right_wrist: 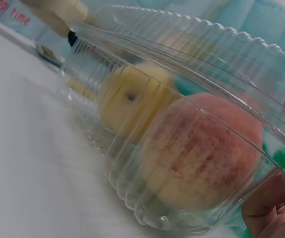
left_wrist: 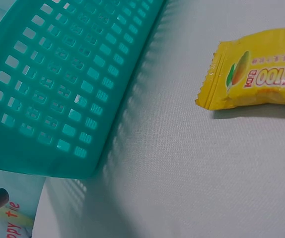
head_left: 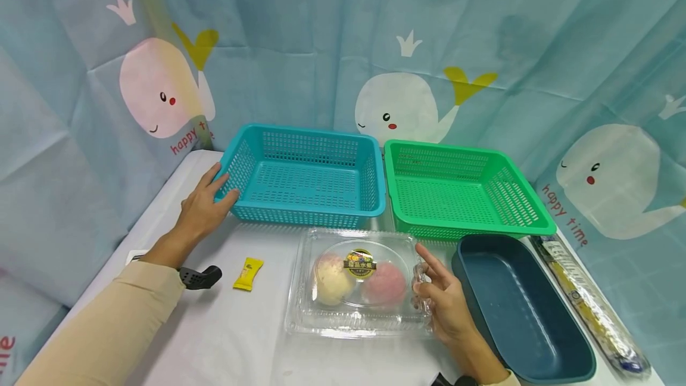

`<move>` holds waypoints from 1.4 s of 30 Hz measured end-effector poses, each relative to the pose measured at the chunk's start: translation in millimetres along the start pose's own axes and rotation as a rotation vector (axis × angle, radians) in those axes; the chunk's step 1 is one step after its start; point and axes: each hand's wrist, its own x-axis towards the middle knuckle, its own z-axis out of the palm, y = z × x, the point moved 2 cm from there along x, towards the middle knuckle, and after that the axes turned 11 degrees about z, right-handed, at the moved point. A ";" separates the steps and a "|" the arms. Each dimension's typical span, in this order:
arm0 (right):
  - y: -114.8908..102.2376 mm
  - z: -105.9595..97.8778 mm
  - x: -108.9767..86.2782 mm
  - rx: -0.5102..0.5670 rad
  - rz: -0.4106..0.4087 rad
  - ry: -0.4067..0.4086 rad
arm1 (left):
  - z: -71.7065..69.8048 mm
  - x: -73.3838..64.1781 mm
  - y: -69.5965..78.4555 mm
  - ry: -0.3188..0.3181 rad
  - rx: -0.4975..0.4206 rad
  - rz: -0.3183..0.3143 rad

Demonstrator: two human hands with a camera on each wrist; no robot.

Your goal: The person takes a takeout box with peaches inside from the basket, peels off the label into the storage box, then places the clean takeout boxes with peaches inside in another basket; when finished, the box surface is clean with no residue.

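Cropped sleeve [head_left: 107, 326]; left hand [head_left: 203, 208] spread on blue basket [head_left: 305, 215]; right hand [head_left: 447, 301] grips clear box [head_left: 354, 318].

Turquoise basket [head_left: 305, 186], whale-patterned blue curtain [head_left: 289, 70]

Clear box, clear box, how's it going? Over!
Right hand grips clear box, two fruits inside. Left hand touches blue basket. Yellow packet left of box, apart from it.

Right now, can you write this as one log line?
Left hand: touches blue rectangular plastic basket | Right hand: holds clear rectangular plastic fruit box | Yellow wrapped packet: on white table
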 end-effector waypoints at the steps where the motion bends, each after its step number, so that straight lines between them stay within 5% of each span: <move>1: 1.3 -0.8 0.3 -0.001 0.000 0.002 | 0.0 0.4 0.4 -0.001 0.001 0.001; 12: 11.7 -7.7 2.3 0.011 -0.002 0.009 | -2.8 0.9 2.5 -0.014 0.020 0.007; 17: 15.9 -8.0 2.7 -0.067 -0.019 0.023 | -13.2 -0.1 6.3 -0.019 0.024 -0.003; 22: 17.1 -9.4 3.1 -0.119 -0.036 0.058 | -28.9 -3.6 20.2 0.044 0.023 0.004; 32: 19.2 -14.5 6.3 -0.172 -0.114 -0.018 | -45.9 -20.5 68.8 0.194 -0.068 0.182; 42: 20.9 -16.0 6.5 -0.241 -0.128 0.002 | -39.4 -40.2 110.9 0.236 -0.159 0.360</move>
